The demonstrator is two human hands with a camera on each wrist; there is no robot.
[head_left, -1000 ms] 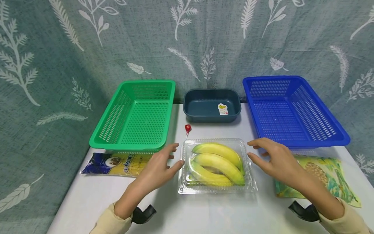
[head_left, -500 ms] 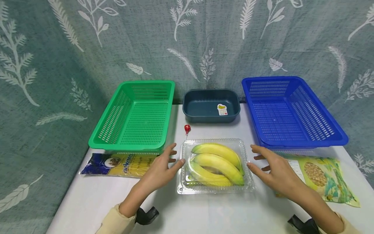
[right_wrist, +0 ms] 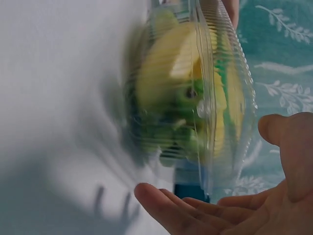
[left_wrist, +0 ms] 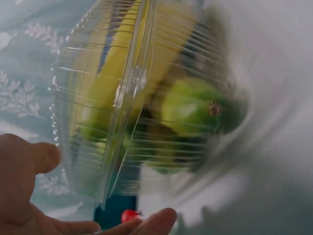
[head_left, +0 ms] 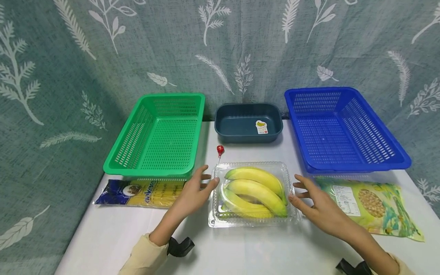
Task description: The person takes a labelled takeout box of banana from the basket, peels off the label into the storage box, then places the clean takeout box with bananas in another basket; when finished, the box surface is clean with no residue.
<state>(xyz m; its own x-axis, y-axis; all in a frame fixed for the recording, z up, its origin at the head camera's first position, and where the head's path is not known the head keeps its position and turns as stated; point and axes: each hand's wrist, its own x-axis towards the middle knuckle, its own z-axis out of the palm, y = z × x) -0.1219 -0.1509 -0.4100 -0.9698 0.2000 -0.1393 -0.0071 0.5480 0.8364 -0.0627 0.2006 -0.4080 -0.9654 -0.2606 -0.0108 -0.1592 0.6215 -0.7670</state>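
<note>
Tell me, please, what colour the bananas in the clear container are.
The bananas are yellow with greenish ends, seen best in the head view.

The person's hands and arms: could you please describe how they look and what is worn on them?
The left hand and right hand are bare, without gloves. The left sleeve and right sleeve are plain cream cloth. A bent black piece juts out beside each sleeve; no cables show.
</note>
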